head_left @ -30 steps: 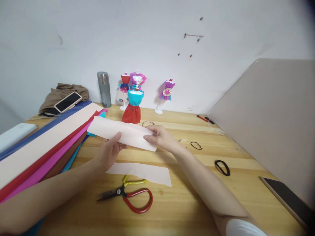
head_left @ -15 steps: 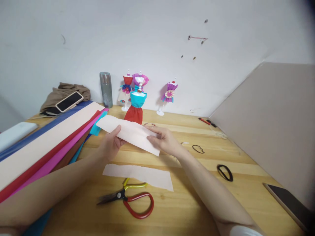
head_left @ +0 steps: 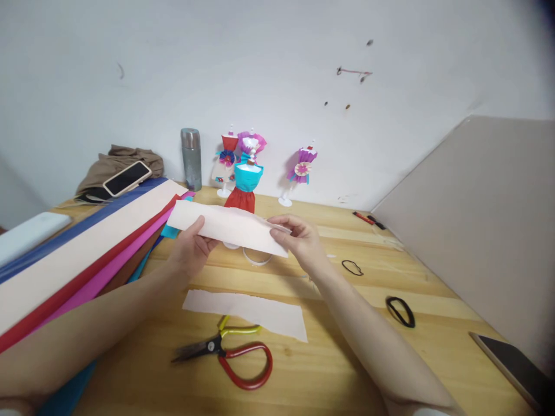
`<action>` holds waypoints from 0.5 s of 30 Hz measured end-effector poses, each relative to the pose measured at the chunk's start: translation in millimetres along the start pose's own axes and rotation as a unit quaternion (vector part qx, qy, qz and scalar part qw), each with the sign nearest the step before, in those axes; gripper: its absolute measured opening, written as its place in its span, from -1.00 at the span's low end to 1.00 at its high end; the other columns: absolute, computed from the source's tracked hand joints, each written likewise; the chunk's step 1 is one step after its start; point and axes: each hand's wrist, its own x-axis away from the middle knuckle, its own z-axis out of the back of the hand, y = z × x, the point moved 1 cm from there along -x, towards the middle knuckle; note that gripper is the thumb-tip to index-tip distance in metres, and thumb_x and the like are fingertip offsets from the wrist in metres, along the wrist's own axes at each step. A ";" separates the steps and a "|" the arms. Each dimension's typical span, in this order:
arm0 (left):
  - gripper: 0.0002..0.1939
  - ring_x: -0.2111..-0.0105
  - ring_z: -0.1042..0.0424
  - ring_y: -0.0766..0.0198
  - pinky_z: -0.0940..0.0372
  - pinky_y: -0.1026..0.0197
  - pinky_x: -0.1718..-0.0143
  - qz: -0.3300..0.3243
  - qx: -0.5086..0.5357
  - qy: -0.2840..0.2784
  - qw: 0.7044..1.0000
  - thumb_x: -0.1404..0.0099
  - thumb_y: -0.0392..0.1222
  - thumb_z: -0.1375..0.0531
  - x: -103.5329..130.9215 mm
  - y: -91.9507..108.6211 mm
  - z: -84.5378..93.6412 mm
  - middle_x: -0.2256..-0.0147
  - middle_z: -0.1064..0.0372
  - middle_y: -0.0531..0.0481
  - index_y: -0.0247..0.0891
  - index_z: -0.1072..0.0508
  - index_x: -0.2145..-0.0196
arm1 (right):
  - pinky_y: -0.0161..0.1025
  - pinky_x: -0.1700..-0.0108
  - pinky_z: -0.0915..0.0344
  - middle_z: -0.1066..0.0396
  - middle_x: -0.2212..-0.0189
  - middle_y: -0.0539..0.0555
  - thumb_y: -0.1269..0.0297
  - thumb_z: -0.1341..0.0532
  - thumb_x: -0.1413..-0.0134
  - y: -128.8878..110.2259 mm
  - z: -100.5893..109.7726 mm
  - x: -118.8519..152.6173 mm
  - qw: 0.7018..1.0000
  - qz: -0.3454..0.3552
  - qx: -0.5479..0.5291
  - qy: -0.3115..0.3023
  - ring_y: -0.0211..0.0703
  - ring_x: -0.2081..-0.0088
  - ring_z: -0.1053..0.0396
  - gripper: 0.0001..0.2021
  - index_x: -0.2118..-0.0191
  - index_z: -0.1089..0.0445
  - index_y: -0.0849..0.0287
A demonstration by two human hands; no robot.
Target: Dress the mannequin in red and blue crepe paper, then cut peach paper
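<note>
A pale pink strip of paper (head_left: 234, 226) is stretched between my hands above the table. My left hand (head_left: 193, 242) grips its left part, thumb on top and fingers beneath. At the right end, my right hand (head_left: 297, 237) pinches the strip's edge between thumb and fingers. Below it, a second pale strip (head_left: 247, 312) lies flat on the wood. Scissors (head_left: 221, 349) with one red and one yellow handle lie just in front of that strip, blades pointing left. Behind the held strip stands a small dress form (head_left: 247, 179) in a turquoise top and red skirt, its base partly hidden.
Long coloured paper sheets (head_left: 93, 254) cover the left side. A flask (head_left: 191, 159), more dressed forms (head_left: 302, 170) and a phone (head_left: 127, 178) on brown cloth stand or lie at the back. Black bands (head_left: 401, 312) and a dark-screened device (head_left: 511, 367) lie at the right.
The right end of the strip has risen and moved slightly right with my right hand. A ring-shaped item now shows beneath the strip. The whole view has shifted a little.
</note>
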 end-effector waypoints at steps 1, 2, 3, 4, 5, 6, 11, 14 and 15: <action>-0.67 0.28 -0.60 0.23 -0.52 0.25 0.22 0.000 0.005 0.008 1.000 -0.41 -0.34 -0.07 -0.8 2.4 -0.8 0.21 -0.61 -0.06 -0.23 -0.44 -0.07 | -0.25 0.33 -0.31 -0.55 0.37 0.03 0.22 -0.39 0.18 0.2 0.5 -0.5 1.000 0.002 0.004 0.007 -0.19 0.39 -0.40 -0.78 0.31 -0.56 0.13; -0.67 0.29 -0.60 0.23 -0.52 0.25 0.23 -0.002 0.010 0.016 1.000 -0.41 -0.34 -0.07 -1.8 4.8 -1.5 0.23 -0.61 -0.06 -0.23 -0.44 -0.07 | -0.24 0.31 -0.32 -0.55 0.36 0.04 0.24 -0.40 0.20 0.5 1.1 -1.1 1.000 0.006 0.005 0.015 -0.18 0.36 -0.41 -0.80 0.34 -0.57 0.12; -0.67 0.30 -0.60 0.23 -0.52 0.26 0.23 -0.005 0.016 0.022 1.000 -0.41 -0.35 -0.06 -3.0 7.2 -2.0 0.25 -0.61 -0.05 -0.22 -0.43 -0.07 | -0.24 0.29 -0.32 -0.56 0.35 0.04 0.26 -0.41 0.23 1.0 1.7 -1.8 1.000 0.010 0.001 0.022 -0.16 0.34 -0.43 -0.81 0.36 -0.58 0.11; -0.67 0.30 -0.60 0.24 -0.52 0.28 0.23 -0.009 0.020 0.026 0.999 -0.41 -0.36 -0.07 -4.1 9.4 -2.3 0.26 -0.61 -0.04 -0.22 -0.43 -0.07 | -0.23 0.26 -0.33 -0.57 0.34 0.05 0.28 -0.42 0.26 1.8 2.2 -2.6 1.000 0.011 -0.007 0.027 -0.15 0.31 -0.44 -0.82 0.38 -0.59 0.10; -0.66 0.29 -0.61 0.24 -0.51 0.29 0.23 -0.013 0.024 0.027 0.999 -0.40 -0.36 -0.06 -5.1 11.2 -2.6 0.27 -0.61 -0.03 -0.22 -0.43 -0.07 | -0.23 0.25 -0.33 -0.58 0.34 0.04 0.31 -0.42 0.29 2.9 2.8 -3.4 0.999 0.010 -0.020 0.030 -0.15 0.30 -0.44 -0.82 0.40 -0.59 0.09; -0.66 0.29 -0.61 0.25 -0.51 0.30 0.23 -0.016 0.026 0.028 0.999 -0.40 -0.37 -0.06 -6.0 12.8 -2.8 0.28 -0.61 -0.02 -0.22 -0.44 -0.07 | -0.24 0.25 -0.33 -0.58 0.34 0.04 0.33 -0.42 0.32 4.1 3.3 -4.2 0.999 0.005 -0.037 0.030 -0.15 0.31 -0.44 -0.82 0.42 -0.59 0.08; -0.60 0.39 -0.59 0.27 -0.50 0.32 0.34 -0.034 0.014 0.021 0.999 -0.37 -0.46 0.01 -7.1 14.8 -3.2 0.34 -0.60 0.00 -0.24 -0.45 -0.06 | -0.26 0.28 -0.31 -0.55 0.43 0.00 0.41 -0.42 0.40 9.0 3.9 -6.7 0.994 -0.026 -0.106 0.019 -0.21 0.37 -0.41 -0.84 0.52 -0.58 0.08; -0.62 0.38 -0.59 0.27 -0.50 0.32 0.35 -0.035 0.011 0.022 0.999 -0.39 -0.43 0.01 -6.6 14.6 -2.4 0.34 -0.60 0.00 -0.25 -0.46 -0.04 | -0.25 0.27 -0.31 -0.55 0.41 0.01 0.38 -0.43 0.38 9.9 4.0 -6.6 0.991 -0.043 -0.124 0.008 -0.20 0.36 -0.42 -0.86 0.52 -0.57 0.09; -0.65 0.36 -0.59 0.27 -0.50 0.32 0.33 -0.038 0.011 0.019 0.999 -0.40 -0.40 -0.01 -6.8 15.0 -1.9 0.33 -0.60 0.01 -0.24 -0.47 -0.03 | -0.25 0.25 -0.31 -0.56 0.39 0.02 0.37 -0.44 0.38 9.9 4.2 -6.5 0.991 -0.045 -0.123 0.002 -0.19 0.33 -0.43 -0.86 0.51 -0.57 0.09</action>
